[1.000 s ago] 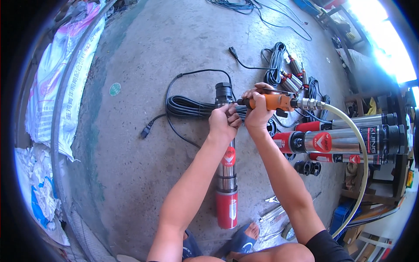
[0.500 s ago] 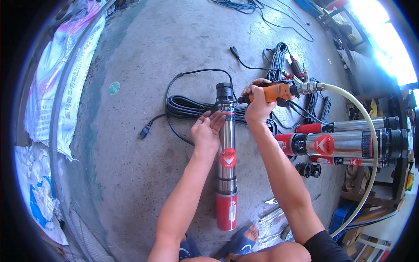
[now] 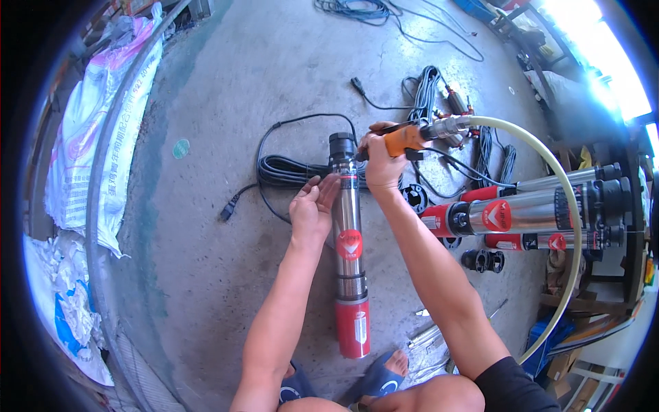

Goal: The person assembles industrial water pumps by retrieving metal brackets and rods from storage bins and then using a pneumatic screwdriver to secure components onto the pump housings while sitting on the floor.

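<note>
The person's right hand (image 3: 383,162) grips an orange pneumatic screwdriver (image 3: 403,140), its nose near the black end of a steel-and-red submersible pump (image 3: 348,216). The left hand (image 3: 312,211) is loosely uncurled, empty — fingertips at the pump's side, contact uncertain. The pump lies on the concrete floor (image 3: 206,288), well in from its left and right edges.

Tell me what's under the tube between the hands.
Floor shows around the tube, and a black cable coil reaches its left edge, apparently passing beneath. Whatever lies directly under it is covered.
</note>
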A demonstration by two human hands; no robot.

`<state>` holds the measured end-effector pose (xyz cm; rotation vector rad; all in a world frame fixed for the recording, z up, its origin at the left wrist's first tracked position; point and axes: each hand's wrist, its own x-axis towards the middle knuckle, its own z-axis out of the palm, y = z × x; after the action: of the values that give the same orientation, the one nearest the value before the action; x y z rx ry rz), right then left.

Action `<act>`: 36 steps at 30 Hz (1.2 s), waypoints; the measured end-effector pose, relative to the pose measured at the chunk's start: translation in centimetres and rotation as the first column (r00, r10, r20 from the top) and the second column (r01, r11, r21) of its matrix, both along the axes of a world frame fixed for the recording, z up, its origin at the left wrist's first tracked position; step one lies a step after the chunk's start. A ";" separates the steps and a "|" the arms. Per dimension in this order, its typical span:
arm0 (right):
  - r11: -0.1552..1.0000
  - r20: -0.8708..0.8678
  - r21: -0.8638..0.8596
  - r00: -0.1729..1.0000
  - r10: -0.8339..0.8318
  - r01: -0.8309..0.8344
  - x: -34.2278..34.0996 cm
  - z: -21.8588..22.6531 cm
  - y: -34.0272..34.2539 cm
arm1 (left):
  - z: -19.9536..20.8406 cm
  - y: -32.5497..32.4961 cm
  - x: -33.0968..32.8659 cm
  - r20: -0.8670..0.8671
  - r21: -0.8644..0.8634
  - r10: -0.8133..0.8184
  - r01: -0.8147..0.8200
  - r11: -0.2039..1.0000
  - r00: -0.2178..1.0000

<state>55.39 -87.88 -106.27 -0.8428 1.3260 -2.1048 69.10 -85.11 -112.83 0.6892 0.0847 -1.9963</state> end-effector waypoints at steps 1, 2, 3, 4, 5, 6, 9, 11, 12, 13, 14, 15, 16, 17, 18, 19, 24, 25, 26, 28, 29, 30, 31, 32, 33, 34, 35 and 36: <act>1.000 -0.047 0.029 0.999 0.010 -0.008 -0.4 0.2 0.3 | 0.4 0.1 -0.3 0.008 -0.010 -0.014 0.014 1.000 1.000; 0.998 -0.087 0.057 0.996 0.027 -0.022 0.1 0.8 0.4 | 1.0 0.1 -0.1 0.038 -0.009 -0.035 0.035 0.999 0.999; 0.997 -0.105 0.075 0.994 0.043 -0.035 0.4 1.5 0.7 | 1.7 0.2 -0.2 0.068 -0.007 -0.056 0.057 0.998 0.996; 0.999 -0.049 0.037 0.998 0.037 -0.035 0.8 2.2 1.3 | 2.3 0.2 -0.2 0.097 -0.005 -0.077 0.078 0.997 0.992; 0.999 0.012 0.003 0.999 0.041 -0.041 1.7 3.1 2.3 | 2.2 0.3 0.2 0.089 -0.073 -0.084 0.090 0.993 0.992; 0.999 0.072 -0.013 0.996 0.043 -0.043 1.9 3.6 3.7 | 3.0 0.6 0.0 0.164 -0.022 -0.120 0.125 0.992 0.979; 0.987 0.183 -0.144 0.978 0.101 -0.075 3.1 5.9 7.2 | 3.3 1.6 -0.1 0.087 -0.132 -0.213 0.223 0.966 0.973; 0.979 0.199 -0.180 0.971 0.129 -0.093 3.8 6.8 8.5 | 3.7 2.2 -0.2 0.059 -0.185 -0.257 0.264 0.947 0.965; 0.981 0.189 -0.171 0.974 0.128 -0.095 4.0 7.0 8.9 | 4.3 2.5 -0.2 0.070 -0.200 -0.280 0.289 0.936 0.957; 0.980 0.192 -0.178 0.973 0.125 -0.091 4.1 7.2 9.0 | 4.9 2.6 -0.4 0.069 -0.205 -0.283 0.291 0.934 0.957; 0.979 0.196 -0.187 0.973 0.121 -0.084 4.1 7.5 9.2 | 5.5 2.8 -0.6 0.072 -0.212 -0.288 0.297 0.931 0.955; 0.979 0.191 -0.189 0.975 0.113 -0.077 4.1 7.6 9.4 | 6.0 3.0 -0.7 0.075 -0.218 -0.293 0.302 0.928 0.953; 0.979 0.186 -0.191 0.977 0.106 -0.070 4.0 7.7 9.7 | 6.2 3.2 -0.9 0.082 -0.212 -0.301 0.312 0.926 0.950; 0.979 0.184 -0.194 0.977 0.104 -0.068 4.0 7.6 9.8 | 6.3 3.2 -0.9 0.092 -0.205 -0.305 0.318 0.926 0.948; 0.979 0.182 -0.193 0.978 0.097 -0.061 4.0 7.5 9.8 | 6.4 3.2 -0.9 0.102 -0.197 -0.308 0.322 0.926 0.946; 0.980 0.180 -0.192 0.979 0.091 -0.055 3.9 7.3 9.9 | 6.5 3.3 -0.9 0.104 -0.198 -0.306 0.321 0.926 0.946; 0.980 0.143 -0.187 0.985 0.092 -0.065 3.8 7.5 9.9 | 7.6 3.7 -1.0 0.163 -0.206 -0.303 0.333 0.920 0.939; 0.981 0.133 -0.181 0.986 0.101 -0.076 3.9 7.3 9.8 | 7.6 3.8 -0.9 0.147 -0.207 -0.299 0.324 0.923 0.943; 0.980 0.122 -0.176 0.986 0.112 -0.090 3.9 7.3 9.7 | 7.8 3.8 -0.9 0.160 -0.185 -0.293 0.320 0.929 0.943; 0.981 0.093 -0.169 0.989 0.111 -0.094 4.2 7.1 9.6 | 8.1 3.8 -0.8 0.185 -0.141 -0.281 0.309 0.941 0.942; 0.982 0.077 -0.165 0.991 0.108 -0.094 4.3 7.1 9.6 | 8.2 3.8 -0.9 0.188 -0.143 -0.264 0.292 0.946 0.946; 0.979 0.060 -0.172 0.991 0.119 -0.108 4.2 6.8 9.6 | 8.3 3.8 -1.0 0.191 -0.145 -0.246 0.275 0.950 0.950; 0.976 0.044 -0.179 0.990 0.131 -0.121 4.0 6.4 9.5 | 8.3 3.8 -1.2 0.194 -0.147 -0.229 0.259 0.955 0.954; 0.973 0.026 -0.186 0.989 0.146 -0.138 3.9 6.0 9.4 | 8.2 3.8 -1.3 0.193 -0.150 -0.230 0.260 0.954 0.954; 0.974 -0.003 -0.160 0.987 0.159 -0.157 3.7 5.7 9.2 | 7.8 3.7 -1.6 0.193 -0.152 -0.231 0.261 0.953 0.954; 0.975 -0.032 -0.133 0.985 0.172 -0.175 3.5 5.4 9.1 | 7.3 3.5 -1.7 0.192 -0.155 -0.232 0.263 0.952 0.954; 0.975 -0.060 -0.102 0.980 0.191 -0.196 3.5 5.1 8.9 | 6.6 3.1 -1.8 0.119 -0.166 -0.254 0.271 0.948 0.960; 0.977 -0.045 -0.083 0.980 0.194 -0.198 3.6 5.0 8.6 | 6.0 2.7 -1.9 0.106 -0.137 -0.253 0.266 0.954 0.962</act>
<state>59.03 -79.26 -101.26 -1.0096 1.1258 -2.0122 67.19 -82.37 -106.80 0.7183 -0.2174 -2.1930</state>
